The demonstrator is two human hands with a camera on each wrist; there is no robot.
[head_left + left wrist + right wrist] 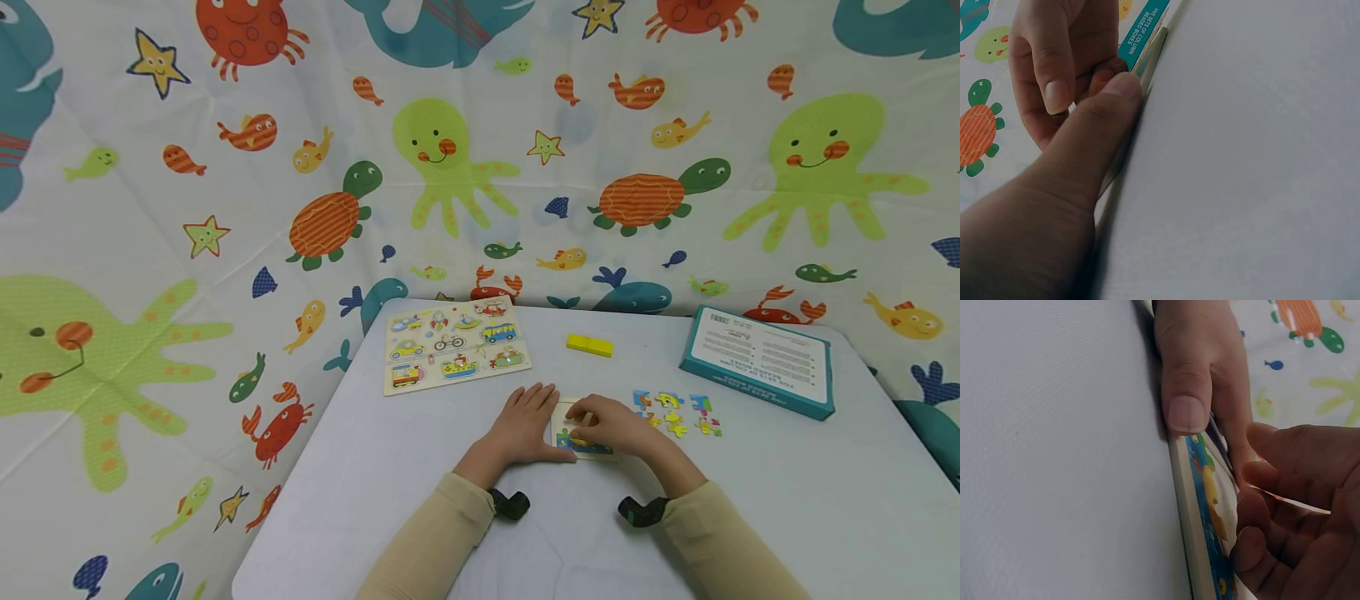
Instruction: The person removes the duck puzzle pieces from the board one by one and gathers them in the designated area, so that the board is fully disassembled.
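A small wooden jigsaw board [566, 414] lies flat between the hands, several blue, green and yellow pieces set along its near side. My left hand [525, 427] rests at its left side with straight, spread fingers; its thumb [1094, 128] lies against the near edge. Over the board's right part hovers my right hand [618, 423], fingers loosely bent. The right wrist view shows a gap between its thumb [1297, 447] and fingertips, and no piece shows there. Loose jigsaw pieces [676, 424] lie in small groups just right of the right hand.
A larger wooden vehicle puzzle board [420, 360] lies at the back left. Behind the small board is a yellow block [589, 345]. A teal-edged box [761, 358] lies at the back right. The white table [360, 500] meets a sea-animal cloth [480, 250] behind.
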